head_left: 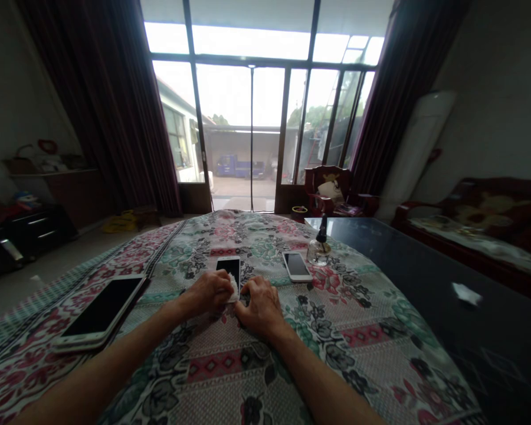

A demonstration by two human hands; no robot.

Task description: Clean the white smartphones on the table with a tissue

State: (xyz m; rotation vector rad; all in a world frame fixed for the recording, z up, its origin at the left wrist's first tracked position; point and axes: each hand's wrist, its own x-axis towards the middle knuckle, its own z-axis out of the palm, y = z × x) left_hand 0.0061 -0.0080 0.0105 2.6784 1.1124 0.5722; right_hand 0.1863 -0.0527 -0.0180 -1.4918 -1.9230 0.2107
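On the flowered tablecloth in front of me lies a white smartphone [234, 267] with a dark screen, its lower part covered by my hands. My left hand [212, 290] is closed around a crumpled white tissue [235, 285] and presses it against the phone's screen. At the phone's lower right edge, my right hand [262, 304] grips the phone with bent fingers and thumb. A second white smartphone [297, 267] lies just right of my hands. Beside it stands a clear glass bottle [319, 252] with a dark top.
A large white tablet-like device [101, 313] lies at the left on the tablecloth [230, 360]. To the right is a dark glossy table [407, 254] with a small crumpled white piece [466, 294] on it. A wooden armchair [331, 189] stands beyond, near the glass doors.
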